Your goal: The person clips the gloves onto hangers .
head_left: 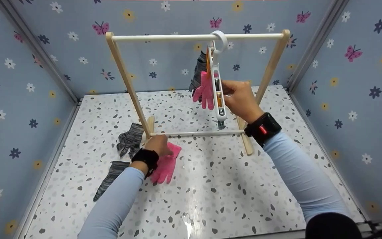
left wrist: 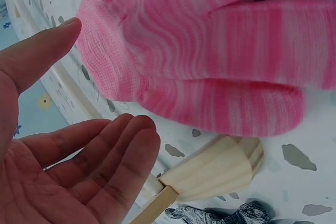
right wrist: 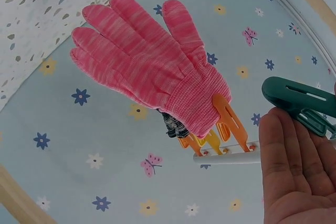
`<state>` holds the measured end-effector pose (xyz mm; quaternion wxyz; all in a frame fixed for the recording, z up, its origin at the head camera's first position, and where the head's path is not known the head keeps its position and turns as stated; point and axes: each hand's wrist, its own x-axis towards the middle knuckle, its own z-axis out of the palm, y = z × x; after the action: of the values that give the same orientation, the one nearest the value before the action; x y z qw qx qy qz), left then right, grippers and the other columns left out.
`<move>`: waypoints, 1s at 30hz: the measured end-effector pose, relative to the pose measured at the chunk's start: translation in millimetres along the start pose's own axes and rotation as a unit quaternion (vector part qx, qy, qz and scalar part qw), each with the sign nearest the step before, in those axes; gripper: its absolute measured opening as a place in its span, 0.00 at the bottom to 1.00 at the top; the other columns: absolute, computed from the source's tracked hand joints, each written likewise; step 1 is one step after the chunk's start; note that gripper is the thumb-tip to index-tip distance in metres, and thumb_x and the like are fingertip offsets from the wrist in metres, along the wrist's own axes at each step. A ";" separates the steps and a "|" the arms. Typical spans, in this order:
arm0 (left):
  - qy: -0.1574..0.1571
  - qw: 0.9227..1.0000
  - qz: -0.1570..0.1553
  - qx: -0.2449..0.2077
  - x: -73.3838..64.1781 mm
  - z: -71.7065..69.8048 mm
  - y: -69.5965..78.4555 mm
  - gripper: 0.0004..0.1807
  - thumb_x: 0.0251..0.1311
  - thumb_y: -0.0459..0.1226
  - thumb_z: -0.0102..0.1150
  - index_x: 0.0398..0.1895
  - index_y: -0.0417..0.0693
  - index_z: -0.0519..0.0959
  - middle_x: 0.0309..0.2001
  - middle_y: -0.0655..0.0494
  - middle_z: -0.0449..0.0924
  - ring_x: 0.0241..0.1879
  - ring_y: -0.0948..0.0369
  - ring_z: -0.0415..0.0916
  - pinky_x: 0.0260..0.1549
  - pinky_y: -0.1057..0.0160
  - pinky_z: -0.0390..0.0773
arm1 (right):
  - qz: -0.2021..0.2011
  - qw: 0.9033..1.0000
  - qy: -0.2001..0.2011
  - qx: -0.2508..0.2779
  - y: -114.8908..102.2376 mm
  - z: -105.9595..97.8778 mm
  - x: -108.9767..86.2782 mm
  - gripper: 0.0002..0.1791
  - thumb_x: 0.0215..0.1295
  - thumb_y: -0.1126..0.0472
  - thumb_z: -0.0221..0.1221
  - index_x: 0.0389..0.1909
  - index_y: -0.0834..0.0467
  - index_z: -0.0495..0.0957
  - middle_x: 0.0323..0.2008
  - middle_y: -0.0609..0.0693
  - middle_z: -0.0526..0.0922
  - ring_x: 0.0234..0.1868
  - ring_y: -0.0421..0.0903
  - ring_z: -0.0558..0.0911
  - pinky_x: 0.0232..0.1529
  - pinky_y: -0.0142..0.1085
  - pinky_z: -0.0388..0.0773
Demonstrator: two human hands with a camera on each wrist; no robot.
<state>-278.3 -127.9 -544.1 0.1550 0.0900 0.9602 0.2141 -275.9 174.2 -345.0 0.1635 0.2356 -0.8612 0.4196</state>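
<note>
My left hand (head_left: 158, 146) reaches over a pink knit glove (head_left: 166, 166) lying on the speckled surface. In the left wrist view its thumb and fingers are spread apart beside that glove's cuff. My right hand (head_left: 242, 99) is raised at a white clip hanger (head_left: 218, 83), where its fingers and thumb pinch a green clip (right wrist: 299, 95). Another pink glove (right wrist: 147, 56) hangs from the hanger by an orange clip (right wrist: 233, 121). Behind it hangs a dark grey knit glove (head_left: 197, 73), partly hidden.
The hanger hooks over the top bar (head_left: 164, 38) of a wooden rack with side posts and feet (head_left: 247, 144). Two grey knit gloves, one (head_left: 130, 139) by the left post and one (head_left: 111, 177) under the left forearm, lie on the surface. Patterned blue walls (head_left: 25, 99) enclose the area.
</note>
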 end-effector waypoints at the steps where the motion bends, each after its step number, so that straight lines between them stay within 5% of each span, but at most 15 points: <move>1: -0.002 1.000 -0.001 -0.002 -0.2 1.1 -0.2 0.22 0.59 0.37 0.80 0.22 0.46 0.71 0.20 0.57 0.69 0.24 0.58 0.65 0.29 0.58 0.71 | -0.001 1.000 0.001 0.000 0.1 0.0 -0.1 0.14 0.63 0.75 0.67 0.50 0.71 0.88 0.42 0.65 0.93 0.42 0.60 0.92 0.54 0.50 0.89; 7: -0.014 1.000 -0.018 0.001 -2.5 6.4 1.1 0.15 0.64 0.39 0.76 0.35 0.38 0.79 0.29 0.51 0.76 0.30 0.56 0.70 0.35 0.55 0.76 | -0.012 1.000 0.004 -0.001 1.2 0.0 -0.2 0.14 0.63 0.74 0.67 0.49 0.69 0.89 0.40 0.64 0.93 0.41 0.60 0.93 0.53 0.49 0.90; 13: -0.014 0.999 -0.022 0.033 -3.1 9.7 2.2 0.20 0.68 0.40 0.72 0.51 0.31 0.82 0.44 0.39 0.87 0.40 0.49 0.81 0.48 0.47 0.85 | -0.019 1.000 0.007 0.001 2.2 -1.1 0.5 0.15 0.62 0.74 0.69 0.50 0.69 0.89 0.40 0.63 0.93 0.42 0.59 0.93 0.52 0.47 0.90; 24: -0.010 0.999 -0.017 0.028 2.1 15.4 -2.3 0.23 0.68 0.39 0.73 0.54 0.28 0.81 0.51 0.34 0.87 0.46 0.44 0.84 0.51 0.45 0.84 | -0.018 1.000 -0.004 -0.005 2.1 -4.9 0.9 0.15 0.64 0.74 0.69 0.52 0.68 0.89 0.42 0.63 0.94 0.43 0.58 0.94 0.51 0.48 0.90; 30: -0.012 1.000 -0.010 0.009 3.2 15.0 -5.0 0.22 0.66 0.37 0.72 0.53 0.26 0.80 0.48 0.34 0.86 0.42 0.47 0.80 0.50 0.46 0.83 | -0.038 0.999 -0.007 0.010 4.8 -6.4 0.5 0.14 0.64 0.75 0.67 0.50 0.70 0.89 0.41 0.63 0.94 0.43 0.59 0.94 0.50 0.36 0.90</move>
<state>-276.8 -125.9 -560.0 0.1682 0.0845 0.9609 0.2031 -278.4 181.8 -344.0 0.1710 0.2725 -0.8487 0.4198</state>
